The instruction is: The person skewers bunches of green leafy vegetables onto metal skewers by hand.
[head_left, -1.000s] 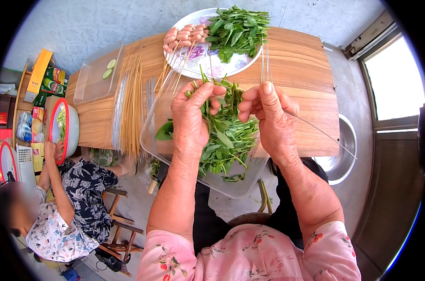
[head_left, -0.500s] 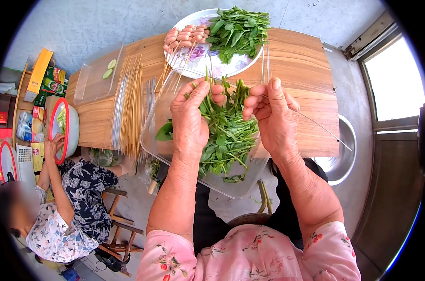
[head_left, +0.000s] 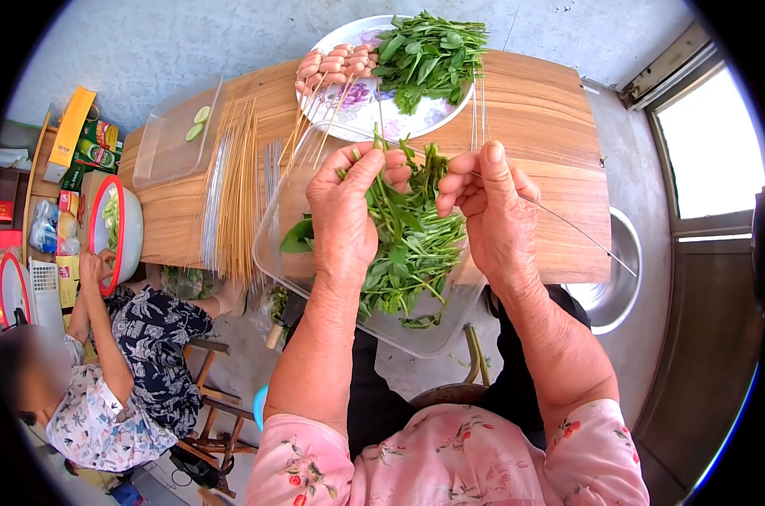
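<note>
My left hand (head_left: pixel 345 207) pinches a few green stems by their upper ends. My right hand (head_left: pixel 496 198) is closed on a thin metal skewer (head_left: pixel 581 230), which slants down to the right. Some greens (head_left: pixel 431 164) are bunched between the hands, close to the right fingertips. Below lies a pile of leafy greens (head_left: pixel 408 261) in a clear plastic tub (head_left: pixel 437 341). Beyond the hands, a white floral plate (head_left: pixel 361 101) holds skewered sausages (head_left: pixel 336 63) and leafy greens on metal skewers (head_left: pixel 429 55).
Bamboo skewers (head_left: pixel 237 198) and metal skewers (head_left: pixel 212 202) lie left on the wooden table (head_left: pixel 547 110). A clear box (head_left: pixel 167 139) holds cucumber slices. A co-worker (head_left: pixel 117 371) sits at left by a red-rimmed basin (head_left: pixel 129 236). A metal bowl (head_left: pixel 623 270) stands at right.
My right hand has moved slightly up and away from the left hand, its skewer moving with it. A blue object has appeared beside my left sleeve.
</note>
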Action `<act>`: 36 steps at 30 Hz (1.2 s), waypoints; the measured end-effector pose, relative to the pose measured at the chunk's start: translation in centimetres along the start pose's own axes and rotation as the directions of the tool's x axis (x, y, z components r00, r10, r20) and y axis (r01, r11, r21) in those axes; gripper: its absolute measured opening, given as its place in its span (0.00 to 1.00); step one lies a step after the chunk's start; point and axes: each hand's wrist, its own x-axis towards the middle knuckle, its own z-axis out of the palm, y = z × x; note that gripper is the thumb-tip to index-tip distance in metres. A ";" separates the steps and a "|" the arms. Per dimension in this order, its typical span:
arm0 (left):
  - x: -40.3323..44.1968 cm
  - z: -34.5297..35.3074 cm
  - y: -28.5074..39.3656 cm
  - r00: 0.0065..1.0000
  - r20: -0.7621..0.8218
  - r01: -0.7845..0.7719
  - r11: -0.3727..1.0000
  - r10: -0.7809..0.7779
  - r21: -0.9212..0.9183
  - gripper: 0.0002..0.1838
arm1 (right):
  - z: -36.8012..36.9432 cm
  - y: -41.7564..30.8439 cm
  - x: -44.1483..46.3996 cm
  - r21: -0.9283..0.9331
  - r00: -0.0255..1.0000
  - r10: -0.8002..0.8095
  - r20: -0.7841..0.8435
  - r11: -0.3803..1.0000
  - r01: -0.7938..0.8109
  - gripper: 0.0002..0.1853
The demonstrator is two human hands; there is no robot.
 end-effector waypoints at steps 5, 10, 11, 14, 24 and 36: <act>-0.1 0.2 -0.2 0.999 -0.024 -0.041 0.999 0.041 0.014 0.05 | 0.0 0.0 -0.1 -0.018 1.000 0.000 -0.012 1.000 0.000 0.20; 0.0 0.0 -0.6 0.986 -0.009 -0.160 0.975 0.164 0.157 0.06 | 0.0 -0.1 -0.3 -0.107 0.999 -0.024 -0.021 0.994 0.022 0.21; -0.1 0.0 -0.6 0.986 -0.009 -0.160 0.975 0.164 0.157 0.06 | 0.1 -0.1 -0.4 -0.107 0.999 -0.024 -0.021 0.994 0.022 0.21; -0.2 0.2 -0.7 0.980 -0.016 -0.193 0.963 0.199 0.185 0.06 | 0.1 0.0 -0.5 -0.146 0.998 -0.057 -0.006 0.988 0.056 0.21; -0.4 0.4 -1.1 0.983 0.098 -0.171 0.961 0.153 0.219 0.08 | -0.3 0.3 0.1 0.102 0.997 0.064 -0.048 0.993 -0.058 0.20; 0.3 -1.6 -0.3 0.968 -0.253 0.019 0.995 0.006 0.098 0.19 | -3.0 0.4 2.3 0.449 0.987 0.160 0.027 0.880 -0.155 0.22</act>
